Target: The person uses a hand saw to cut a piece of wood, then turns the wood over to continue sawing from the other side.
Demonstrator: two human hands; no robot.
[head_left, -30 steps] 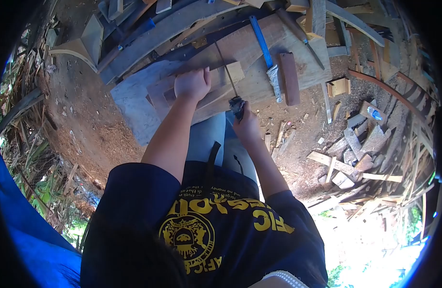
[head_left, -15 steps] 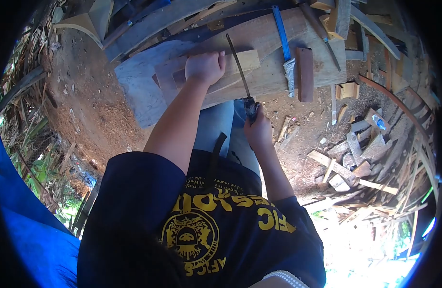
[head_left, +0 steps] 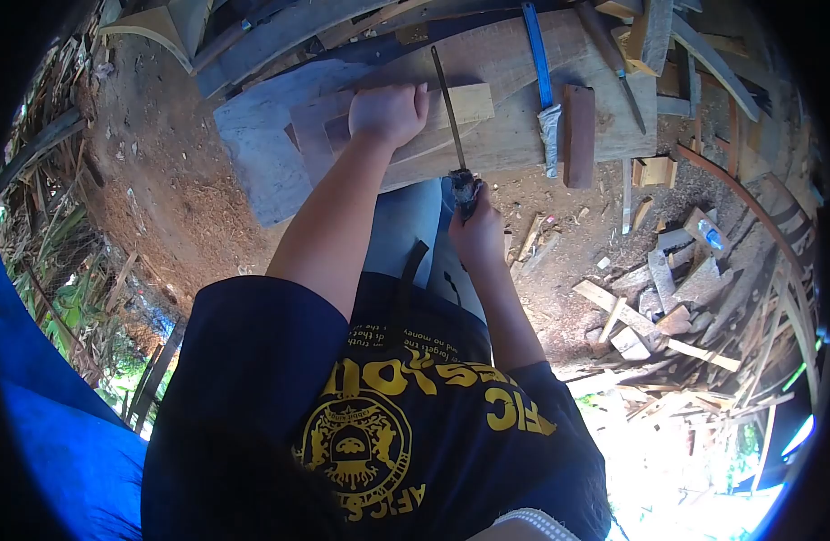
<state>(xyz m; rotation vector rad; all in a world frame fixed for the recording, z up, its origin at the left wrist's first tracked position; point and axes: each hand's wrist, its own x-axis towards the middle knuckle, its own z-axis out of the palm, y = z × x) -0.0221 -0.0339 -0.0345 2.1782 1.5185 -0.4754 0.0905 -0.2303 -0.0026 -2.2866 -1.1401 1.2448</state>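
- Head view: we see the right hand closed around the handle of a long, thin, dark-bladed hand tool, near the middle of the frame. The handle sits towards the body and the blade points to the top of the frame, probably so that the forearm lines up behind it.
- We find the pale, flat, rectangular wooden piece in the upper middle, with the blade crossing over it; whether the edge touches the wood we cannot tell.
- The left hand is curled over the left end of that piece. Its fingers are hidden, so we cannot tell whether they wrap around the wood or just press on it; we judge that the hand is there to steady it, clear of the blade.
- Beneath lies a broad grey wooden board, giving the piece what looks like a firm, flat support.
- Right of the blade, on the board, we see a flat blue metal strip with a pale wrapped end and a reddish-brown rectangular wooden block, just beside each other, seemingly placed within reach yet out of the way.
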